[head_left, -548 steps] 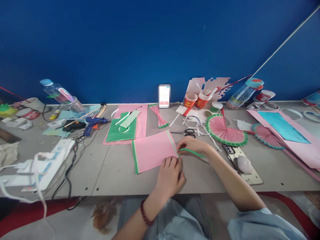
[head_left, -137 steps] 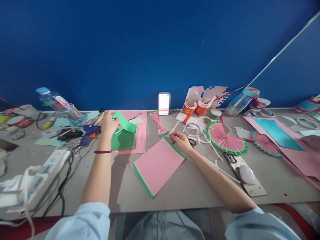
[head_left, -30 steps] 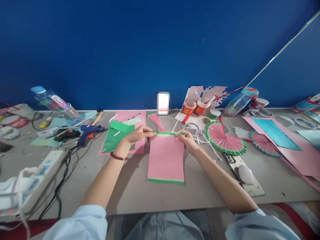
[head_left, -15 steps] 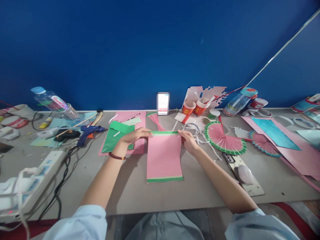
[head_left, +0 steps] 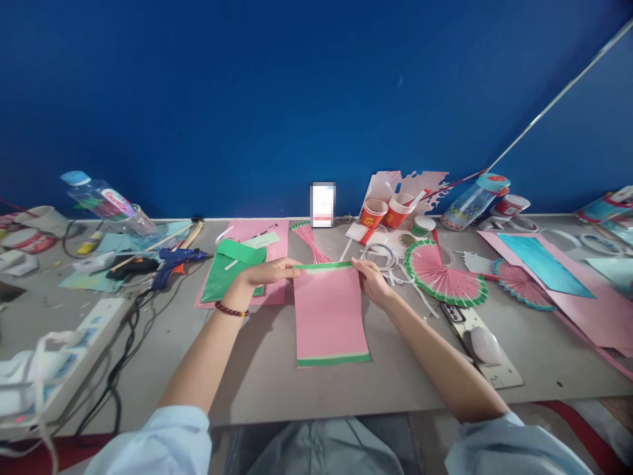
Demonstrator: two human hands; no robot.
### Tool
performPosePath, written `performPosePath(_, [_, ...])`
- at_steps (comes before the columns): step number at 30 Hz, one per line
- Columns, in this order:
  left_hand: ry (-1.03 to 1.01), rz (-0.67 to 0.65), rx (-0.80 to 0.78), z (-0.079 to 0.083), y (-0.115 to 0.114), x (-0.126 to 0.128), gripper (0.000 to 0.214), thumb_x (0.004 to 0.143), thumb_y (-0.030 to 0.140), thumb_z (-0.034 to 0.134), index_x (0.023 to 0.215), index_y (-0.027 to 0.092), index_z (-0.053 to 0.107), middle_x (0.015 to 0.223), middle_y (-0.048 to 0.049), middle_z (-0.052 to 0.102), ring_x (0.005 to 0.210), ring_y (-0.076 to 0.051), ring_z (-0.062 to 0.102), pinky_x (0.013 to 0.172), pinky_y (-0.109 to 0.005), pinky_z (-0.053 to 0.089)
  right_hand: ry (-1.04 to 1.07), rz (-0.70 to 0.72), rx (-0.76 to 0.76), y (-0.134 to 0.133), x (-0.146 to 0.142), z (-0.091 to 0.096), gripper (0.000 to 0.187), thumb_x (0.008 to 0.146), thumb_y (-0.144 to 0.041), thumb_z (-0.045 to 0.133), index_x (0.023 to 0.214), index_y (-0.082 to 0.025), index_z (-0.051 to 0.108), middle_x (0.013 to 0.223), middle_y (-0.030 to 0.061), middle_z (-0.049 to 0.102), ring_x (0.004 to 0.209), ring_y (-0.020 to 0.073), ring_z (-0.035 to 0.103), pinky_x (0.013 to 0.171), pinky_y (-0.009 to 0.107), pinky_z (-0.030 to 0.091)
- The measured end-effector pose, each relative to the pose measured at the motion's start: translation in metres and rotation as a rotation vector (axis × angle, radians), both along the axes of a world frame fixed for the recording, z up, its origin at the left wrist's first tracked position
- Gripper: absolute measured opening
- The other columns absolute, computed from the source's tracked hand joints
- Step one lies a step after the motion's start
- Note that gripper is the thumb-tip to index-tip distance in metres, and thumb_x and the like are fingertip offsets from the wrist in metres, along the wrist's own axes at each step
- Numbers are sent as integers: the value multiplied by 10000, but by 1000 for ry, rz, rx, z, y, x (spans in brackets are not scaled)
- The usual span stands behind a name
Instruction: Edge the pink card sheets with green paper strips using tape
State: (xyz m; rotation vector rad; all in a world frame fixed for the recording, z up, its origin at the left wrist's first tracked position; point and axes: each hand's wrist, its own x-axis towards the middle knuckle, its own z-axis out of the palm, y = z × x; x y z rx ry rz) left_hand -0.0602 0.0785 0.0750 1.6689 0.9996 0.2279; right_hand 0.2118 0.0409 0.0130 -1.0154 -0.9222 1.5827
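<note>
A pink paper sheet [head_left: 330,316] with green and pale strips along its far and near edges is held before me. My left hand [head_left: 271,270] pinches its far left corner, the fingers lying along the green strip. At the far right corner, my right hand [head_left: 370,278] grips the sheet between thumb and fingers. The near edge hangs low, close to or touching the table; I cannot tell which. Just beyond the sheet lies a folded pink paper fan [head_left: 311,243] with a green edge. Green paper [head_left: 232,267] sits left of my left hand.
Opened watermelon-like paper fan [head_left: 445,277], paper cups [head_left: 374,212] and a phone [head_left: 459,316] under a mouse [head_left: 485,346] are on the right. At left are a blue glue gun [head_left: 173,260], a plastic bottle [head_left: 106,198] and a power strip [head_left: 82,359]. A lit screen [head_left: 323,203] stands at the back.
The sheet's near edge has swung slightly to the right and tilted. My left fingers have slid a little inward along the green strip, while my right hand stays about where it was.
</note>
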Motion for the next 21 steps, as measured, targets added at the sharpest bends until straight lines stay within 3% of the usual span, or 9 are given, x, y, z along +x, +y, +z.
performPosePath(5, [43, 16, -6, 0, 2, 1, 335, 746, 448, 639, 969, 200, 676, 1053, -47, 642, 946, -175, 565, 727, -209, 401, 32, -6, -33, -1, 0, -1, 401, 702, -482, 674, 530, -179, 476, 446, -48, 475, 378, 82, 407, 395, 216, 282])
performPosePath(11, [-73, -367, -122, 8, -2, 6, 270, 784, 402, 616, 846, 157, 711, 756, -40, 670, 671, -126, 568, 585, -209, 397, 19, 64, -15, -5, -3, 3, 345, 707, -481, 665, 600, -161, 594, 526, -7, 590, 456, 127, 522, 450, 236, 361])
performPosePath(17, [-151, -413, -180, 7, -3, 6, 245, 731, 363, 680, 862, 156, 689, 770, -47, 657, 701, -145, 576, 596, -221, 426, 24, 41, -35, -3, -3, 1, 337, 691, -477, 678, 598, -162, 605, 529, -8, 596, 457, 123, 523, 449, 228, 370])
performPosePath(21, [-134, -392, -85, 12, -3, 8, 283, 767, 435, 621, 684, 165, 632, 583, 6, 481, 515, -91, 397, 450, -222, 302, 12, 84, -24, -4, -4, 0, 335, 708, -483, 663, 639, -156, 632, 561, -1, 620, 485, 127, 546, 473, 231, 392])
